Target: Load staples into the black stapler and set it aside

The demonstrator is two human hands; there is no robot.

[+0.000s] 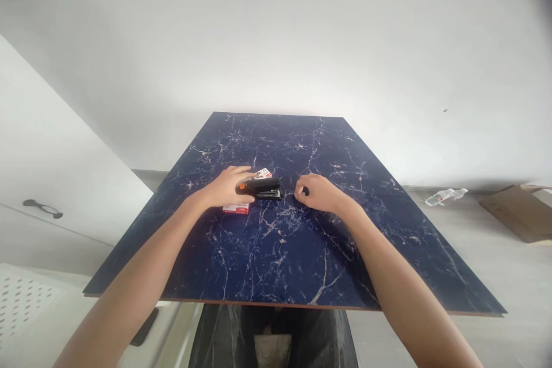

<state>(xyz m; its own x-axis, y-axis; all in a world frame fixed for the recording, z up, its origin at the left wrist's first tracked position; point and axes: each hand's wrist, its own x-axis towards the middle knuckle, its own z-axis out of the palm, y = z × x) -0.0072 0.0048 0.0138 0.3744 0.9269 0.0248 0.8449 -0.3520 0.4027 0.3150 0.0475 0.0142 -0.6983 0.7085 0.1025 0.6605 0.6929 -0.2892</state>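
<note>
A black stapler (pixel 265 186) with an orange patch lies sideways near the middle of the dark blue marble-patterned table (pixel 276 276). My left hand (pixel 226 188) grips its rear end, thumb on the near side and fingers on the far side. Past those fingers shows a small red and white box (pixel 263 173). Another red and white box (pixel 236 209) lies partly under the same hand. To the right of the stapler and apart from it, my right hand (pixel 318 192) is closed, fingertips curled to the thumb. A dark spot shows within the curl; I cannot tell whether it is an object.
A cardboard box (pixel 520 211) and a clear plastic bottle (pixel 446 196) are on the floor at the right. White drawers with a dark handle (pixel 43 207) stand at the left. A dark phone-like object (pixel 145 328) lies below the table's left front edge.
</note>
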